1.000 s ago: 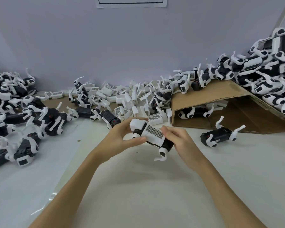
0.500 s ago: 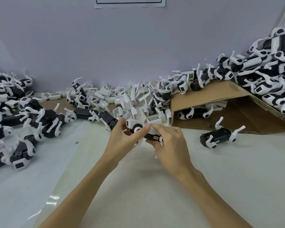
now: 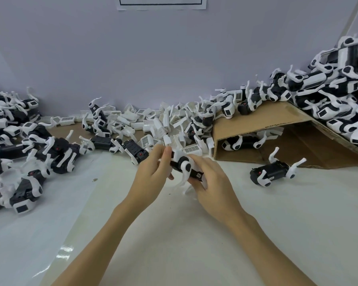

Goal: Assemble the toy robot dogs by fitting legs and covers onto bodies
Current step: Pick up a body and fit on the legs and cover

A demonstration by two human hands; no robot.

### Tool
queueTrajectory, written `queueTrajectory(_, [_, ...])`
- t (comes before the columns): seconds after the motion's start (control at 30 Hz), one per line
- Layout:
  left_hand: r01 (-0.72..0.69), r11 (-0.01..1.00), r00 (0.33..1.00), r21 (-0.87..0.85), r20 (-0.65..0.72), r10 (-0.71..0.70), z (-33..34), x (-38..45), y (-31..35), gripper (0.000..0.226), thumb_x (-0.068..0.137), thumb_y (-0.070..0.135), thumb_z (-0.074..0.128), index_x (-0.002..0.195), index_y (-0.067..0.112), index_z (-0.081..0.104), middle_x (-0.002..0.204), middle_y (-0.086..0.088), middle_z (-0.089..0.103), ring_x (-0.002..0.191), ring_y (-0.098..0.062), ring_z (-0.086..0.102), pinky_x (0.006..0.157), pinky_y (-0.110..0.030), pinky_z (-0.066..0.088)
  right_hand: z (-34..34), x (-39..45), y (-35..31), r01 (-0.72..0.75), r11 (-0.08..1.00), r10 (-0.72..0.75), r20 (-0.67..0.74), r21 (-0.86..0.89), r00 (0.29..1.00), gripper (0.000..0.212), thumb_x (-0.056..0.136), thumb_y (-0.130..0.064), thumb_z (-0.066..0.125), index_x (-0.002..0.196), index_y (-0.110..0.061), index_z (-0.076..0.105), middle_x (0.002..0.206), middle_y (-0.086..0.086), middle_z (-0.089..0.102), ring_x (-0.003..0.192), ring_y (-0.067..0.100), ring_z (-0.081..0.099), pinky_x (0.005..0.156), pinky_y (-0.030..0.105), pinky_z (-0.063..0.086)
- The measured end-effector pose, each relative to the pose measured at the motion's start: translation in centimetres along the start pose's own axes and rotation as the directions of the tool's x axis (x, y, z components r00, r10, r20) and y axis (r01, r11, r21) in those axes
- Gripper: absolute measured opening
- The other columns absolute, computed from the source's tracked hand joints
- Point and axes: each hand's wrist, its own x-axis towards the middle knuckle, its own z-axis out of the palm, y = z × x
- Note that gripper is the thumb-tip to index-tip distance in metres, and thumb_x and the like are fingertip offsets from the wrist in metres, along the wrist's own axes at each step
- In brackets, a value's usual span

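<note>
Up close, both hands hold one dog (image 3: 184, 165) just above the desk (image 3: 277, 223); the left hand (image 3: 153, 174) pinches its white front end, the right hand (image 3: 211, 182) curls round its black rear; loose covers (image 3: 153, 122) lie heaped behind; another dog (image 3: 273, 172) lies right, near the cardboard (image 3: 262, 118).
</note>
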Motion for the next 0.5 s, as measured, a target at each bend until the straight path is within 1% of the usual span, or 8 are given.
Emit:
queueTrajectory(0.07, [0.039, 0.996, 0.997, -0.078, 0.069, -0.033, -0.3, 0.0, -0.3, 0.053, 0.106, 0.060, 0.038, 0.096, 0.010, 0.055, 0.078, -0.015, 0.060, 0.080, -0.033, 0.067, 0.070, -0.020, 0.050, 0.1, -0.1, 0.2, 0.022, 0.999, -0.024, -0.040, -0.036, 0.999, 0.054, 0.098, -0.020, 0.072, 0.148, -0.032, 0.055, 0.123, -0.007, 0.060, 0.116, 0.018, 0.054, 0.102, 0.036, 0.049])
queueTrajectory(0.1, [0.042, 0.996, 0.994, -0.085, 0.102, -0.033, -0.4, -0.1, -0.4, 0.056, 0.105, 0.063, 0.038, 0.100, 0.011, 0.058, 0.084, -0.015, 0.062, 0.083, -0.031, 0.066, 0.072, -0.021, 0.051, 0.2, -0.1, 0.3, 0.033, 0.997, -0.036, -0.054, -0.063, 0.998, 0.057, 0.097, -0.021, 0.073, 0.149, -0.034, 0.054, 0.120, -0.007, 0.058, 0.115, 0.017, 0.053, 0.102, 0.034, 0.049])
queueTrajectory(0.2, [0.037, 0.995, 0.988, -0.096, 0.156, -0.021, -0.3, -0.2, -0.2, 0.045, 0.094, 0.069, 0.054, 0.114, 0.031, 0.069, 0.103, 0.005, 0.074, 0.093, -0.013, 0.071, 0.081, -0.024, 0.055, 0.1, -0.1, 0.2, 0.075, 0.988, -0.086, -0.072, -0.137, 0.994, 0.064, 0.093, -0.030, 0.077, 0.151, -0.042, 0.051, 0.114, -0.007, 0.052, 0.112, 0.015, 0.049, 0.100, 0.025, 0.047])
queueTrajectory(0.27, [0.049, 0.984, 0.992, -0.169, 0.120, -0.029, -0.3, -0.1, 0.0, 0.031, 0.090, 0.062, 0.066, 0.111, 0.041, 0.072, 0.106, 0.007, 0.078, 0.097, -0.014, 0.074, 0.084, -0.024, 0.058, -0.2, 0.0, 0.0, 0.017, 1.000, -0.017, -0.028, 0.015, 0.999, 0.068, 0.090, -0.044, 0.076, 0.152, -0.045, 0.048, 0.118, -0.007, 0.052, 0.116, 0.010, 0.050, 0.103, 0.019, 0.044])
queueTrajectory(0.3, [0.055, 0.977, 0.995, -0.205, 0.091, -0.037, -0.4, 0.0, 0.0, 0.027, 0.090, 0.060, 0.069, 0.109, 0.042, 0.074, 0.103, 0.004, 0.079, 0.096, -0.017, 0.075, 0.083, -0.024, 0.058, -0.4, 0.2, -0.3, -0.077, 0.985, 0.074, 0.027, 0.152, 0.997, 0.070, 0.088, -0.054, 0.072, 0.153, -0.046, 0.046, 0.122, -0.009, 0.054, 0.120, 0.005, 0.052, 0.105, 0.017, 0.042])
queueTrajectory(0.37, [0.066, 0.963, 0.997, -0.260, 0.045, -0.056, -0.8, 0.1, 0.2, 0.028, 0.091, 0.059, 0.069, 0.108, 0.038, 0.077, 0.099, -0.002, 0.080, 0.088, -0.019, 0.076, 0.079, -0.020, 0.056, -1.0, 0.6, -0.7, -0.294, 0.870, 0.253, 0.152, 0.395, 0.955, 0.071, 0.084, -0.065, 0.065, 0.150, -0.045, 0.046, 0.126, -0.012, 0.063, 0.122, 0.000, 0.058, 0.112, 0.023, 0.044])
queueTrajectory(0.43, [0.081, 0.953, 0.997, -0.292, 0.021, -0.078, -1.3, 0.2, 0.3, 0.038, 0.089, 0.065, 0.067, 0.108, 0.035, 0.079, 0.096, -0.004, 0.080, 0.083, -0.019, 0.076, 0.077, -0.018, 0.054, -1.6, 0.9, -0.7, -0.411, 0.728, 0.316, 0.263, 0.548, 0.912, 0.067, 0.085, -0.061, 0.065, 0.144, -0.030, 0.056, 0.117, -0.006, 0.074, 0.117, 0.010, 0.068, 0.111, 0.038, 0.050])
queueTrajectory(0.5, [0.089, 0.953, 0.996, -0.291, 0.014, -0.089, -1.8, 0.3, -0.1, 0.043, 0.087, 0.070, 0.065, 0.110, 0.037, 0.080, 0.095, -0.004, 0.079, 0.084, -0.016, 0.074, 0.081, -0.024, 0.053, -2.1, 0.9, -0.8, -0.427, 0.688, 0.261, 0.349, 0.587, 0.900, 0.058, 0.089, -0.052, 0.067, 0.138, -0.021, 0.064, 0.116, 0.004, 0.076, 0.114, 0.024, 0.072, 0.105, 0.042, 0.056])
